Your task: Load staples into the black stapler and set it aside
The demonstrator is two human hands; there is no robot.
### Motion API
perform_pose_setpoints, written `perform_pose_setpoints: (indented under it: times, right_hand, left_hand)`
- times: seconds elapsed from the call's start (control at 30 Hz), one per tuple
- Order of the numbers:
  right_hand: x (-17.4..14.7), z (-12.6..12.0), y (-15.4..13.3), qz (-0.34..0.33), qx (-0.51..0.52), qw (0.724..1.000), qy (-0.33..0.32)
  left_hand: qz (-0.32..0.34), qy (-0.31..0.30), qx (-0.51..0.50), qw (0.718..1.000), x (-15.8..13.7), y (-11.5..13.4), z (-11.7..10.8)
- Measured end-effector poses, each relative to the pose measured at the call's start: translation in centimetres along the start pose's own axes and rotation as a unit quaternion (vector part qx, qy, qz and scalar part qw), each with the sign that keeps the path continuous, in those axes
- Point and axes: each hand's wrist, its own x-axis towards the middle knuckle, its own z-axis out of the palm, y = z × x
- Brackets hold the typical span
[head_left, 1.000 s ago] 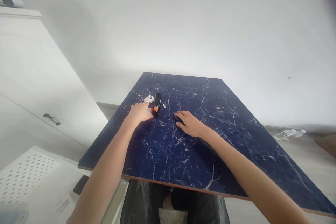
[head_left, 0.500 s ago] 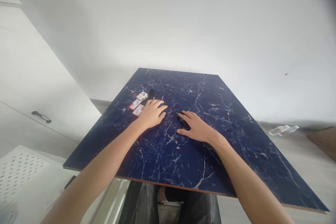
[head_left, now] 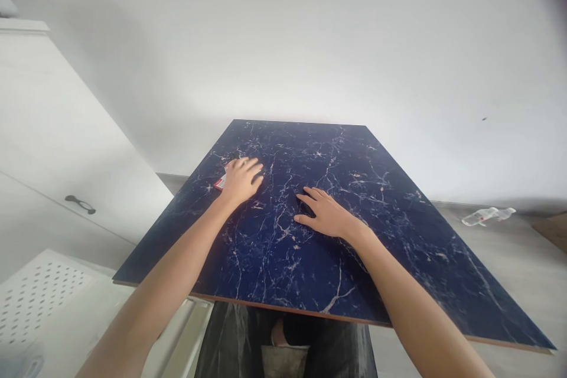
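Observation:
My left hand (head_left: 241,182) is over the left part of the blue marble-patterned tabletop (head_left: 283,254), fingers stretched and a little apart. It covers most of a small group of red-and-white boxes; the edge of one box (head_left: 219,183) shows beside it. Whether the fingers press on the boxes I cannot tell. My right hand (head_left: 326,212) rests palm down near the middle of the tabletop, fingers spread, with nothing seen in it.
White drawers with a dark handle (head_left: 80,204) stand at the left, above a white perforated panel (head_left: 42,295). A clear plastic bottle (head_left: 481,217) lies to the right, beyond the table edge. A pale wall (head_left: 301,41) rises behind.
My left hand has moved left onto the boxes and now hides most of them and the black object that showed behind it. My right hand has barely shifted; the dark patch under it no longer shows.

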Motion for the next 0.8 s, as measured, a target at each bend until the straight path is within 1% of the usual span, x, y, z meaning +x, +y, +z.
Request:
perform_pose_setpoints:
  times: [0.07,0.1,0.13,0.17,0.2,0.27,0.37,0.47,0.57,0.7,0.8]
  right_hand:
    - [0.0,0.0,0.0,-0.002,0.001,1.000,-0.001]
    - [0.0,0.0,0.1,-0.002,0.002,1.000,-0.001]
    - [0.1,0.0,0.1,-0.002,0.003,1.000,-0.002]
    - [0.1,0.1,0.2,-0.002,0.004,1.000,-0.003]
    - [0.2,0.2,0.2,-0.002,0.005,1.000,-0.002]
    - [0.3,0.3,0.3,-0.002,0.005,1.000,0.001]
    - [0.3,0.3,0.3,-0.003,0.005,1.000,0.007]
    - [0.2,0.1,0.2,-0.003,0.001,1.000,0.006]
    - [0.2,0.1,0.1,-0.003,-0.004,1.000,0.008]
    - [0.3,0.1,0.0,-0.004,-0.012,1.000,0.011]
    - [0.3,0.2,0.1,-0.003,-0.013,1.000,0.012]
  left_hand:
    - [-0.133,0.037,0.011,0.990,0.1,-0.3,-0.2]
    - [-0.196,0.037,0.015,0.980,0.1,-0.5,-0.3]
    - [-0.241,0.023,0.014,0.970,0.1,-0.7,-0.3]
    - [-0.264,0.004,0.007,0.964,0.2,-0.8,-0.2]
    - [-0.269,-0.012,-0.003,0.963,0.2,-0.9,-0.1]
    - [-0.245,-0.014,-0.019,0.969,0.3,-0.6,0.1]
    - [-0.190,0.012,-0.016,0.982,0.5,0.7,0.3]
    - [-0.131,-0.003,-0.025,0.991,0.6,2.3,0.4]
    - [-0.082,-0.010,-0.051,0.995,0.5,3.4,0.7]
    - [-0.058,0.011,-0.081,0.995,0.1,4.4,1.0]
    - [-0.046,0.010,-0.095,0.994,-0.1,5.3,1.2]
